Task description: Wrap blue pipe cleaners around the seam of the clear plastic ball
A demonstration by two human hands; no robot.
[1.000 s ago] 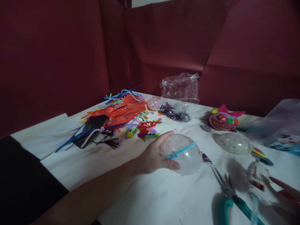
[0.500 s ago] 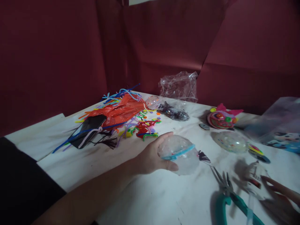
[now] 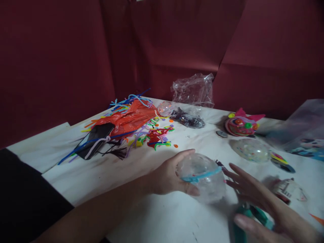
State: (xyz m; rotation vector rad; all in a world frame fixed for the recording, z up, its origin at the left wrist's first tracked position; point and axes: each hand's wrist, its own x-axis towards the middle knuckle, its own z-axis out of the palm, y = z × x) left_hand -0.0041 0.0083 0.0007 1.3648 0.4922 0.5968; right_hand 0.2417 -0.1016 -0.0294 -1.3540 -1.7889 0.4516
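My left hand (image 3: 177, 177) is closed around the left side of a clear plastic ball (image 3: 207, 189) that has a light blue pipe cleaner (image 3: 202, 174) across it. My right hand (image 3: 263, 199), somewhat blurred, hangs with fingers spread and nothing in it, close to the ball's right side. Beneath that hand lie pliers with green handles (image 3: 240, 219), partly covered by it. To the right of them, a small whitish object with dark print (image 3: 291, 190) rests on the table.
A pink decorated ball (image 3: 241, 125), a clear half shell (image 3: 250, 151) and a plastic bag (image 3: 303, 131) stand at the right. Pipe cleaners (image 3: 131, 98), a red plastic sheet (image 3: 131, 116) and a black flat object (image 3: 95, 140) lie left. A clear wrapper (image 3: 193, 89) is at the back.
My right hand has let go of the whitish printed object and moved left over the pliers toward the ball. The left hand and ball have shifted slightly right and nearer.
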